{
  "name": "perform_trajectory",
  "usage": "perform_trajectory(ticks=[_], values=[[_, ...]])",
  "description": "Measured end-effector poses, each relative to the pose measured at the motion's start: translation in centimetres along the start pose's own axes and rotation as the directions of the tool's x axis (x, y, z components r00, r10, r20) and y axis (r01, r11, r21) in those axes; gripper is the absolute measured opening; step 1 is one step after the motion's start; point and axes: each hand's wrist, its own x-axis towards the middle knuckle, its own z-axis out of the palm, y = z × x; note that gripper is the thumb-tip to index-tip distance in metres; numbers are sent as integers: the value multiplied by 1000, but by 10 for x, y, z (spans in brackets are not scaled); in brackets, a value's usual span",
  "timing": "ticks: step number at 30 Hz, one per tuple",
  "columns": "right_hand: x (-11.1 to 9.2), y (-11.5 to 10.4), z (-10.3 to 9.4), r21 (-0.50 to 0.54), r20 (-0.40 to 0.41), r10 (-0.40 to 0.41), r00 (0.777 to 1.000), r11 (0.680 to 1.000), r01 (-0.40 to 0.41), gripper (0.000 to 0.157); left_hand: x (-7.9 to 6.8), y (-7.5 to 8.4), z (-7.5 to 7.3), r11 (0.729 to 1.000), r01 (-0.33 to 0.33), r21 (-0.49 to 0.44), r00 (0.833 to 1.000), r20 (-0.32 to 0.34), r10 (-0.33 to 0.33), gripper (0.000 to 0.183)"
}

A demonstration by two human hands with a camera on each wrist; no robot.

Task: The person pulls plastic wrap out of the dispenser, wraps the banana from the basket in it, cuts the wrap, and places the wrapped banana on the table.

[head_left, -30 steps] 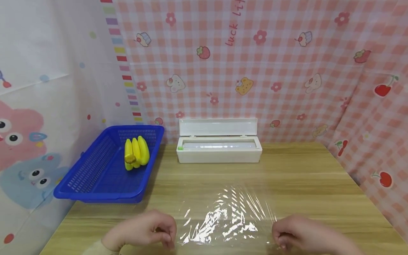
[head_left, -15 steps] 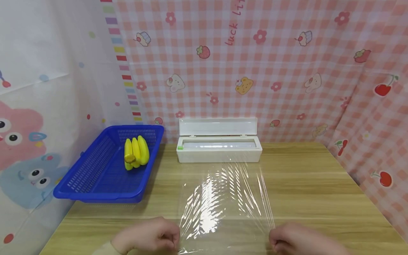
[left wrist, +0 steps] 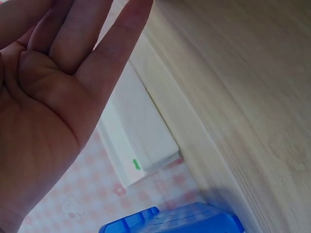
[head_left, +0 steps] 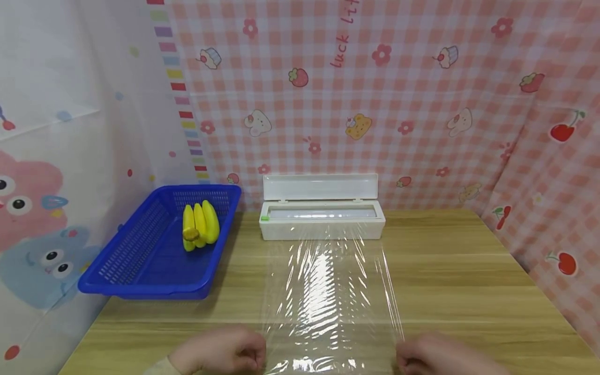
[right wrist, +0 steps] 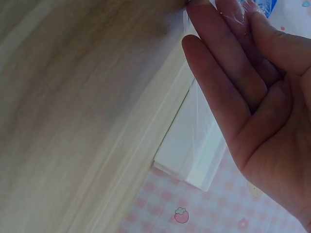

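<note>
A sheet of clear plastic wrap (head_left: 323, 297) stretches from the white dispenser box (head_left: 322, 229) at the back of the table to its near edge, shiny and wrinkled with glare. My left hand (head_left: 222, 350) pinches its near left corner. At the near right corner my right hand (head_left: 440, 357) pinches it between thumb and fingers; in the right wrist view a bit of the film shows at the fingertips (right wrist: 194, 46). The dispenser's lid (head_left: 321, 187) stands raised, with the roll visible inside. A small green piece (head_left: 265, 218) sits at the box's left end.
To the left stands a blue plastic basket (head_left: 140, 288) holding a bunch of yellow bananas (head_left: 200, 225). The wood-grain table (head_left: 469, 281) is bordered by a pink checked cloth (head_left: 323, 104) behind and a white printed cloth (head_left: 94, 156) at left.
Both hands have come slightly nearer the body, drawing the wrap toward me. More film now spans from the dispenser, and it looks tauter. The basket, bananas and box have stayed put.
</note>
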Motion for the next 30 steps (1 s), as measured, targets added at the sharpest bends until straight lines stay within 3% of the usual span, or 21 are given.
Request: perform_trajectory(ticks=[5,13,22,26,30], values=[[-2,0,2,-22,-9,-16,1000,1000,16,37,0,2,0,1000,18,5,1000,11,-18,12],[-8,6,2,51,14,-24,1000,998,23,28,0,3,0,1000,24,10,1000,18,-24,12],[-15,-1,-2,143,33,53,998,988,-57,27,2,4,-1,999,-19,48,1000,22,18,11],[-26,-3,-4,173,-28,78,997,982,-72,20,3,5,-1,998,-33,53,999,26,32,11],[-35,-5,-4,130,-117,113,987,987,-98,23,3,5,0,999,-35,39,999,33,34,11]])
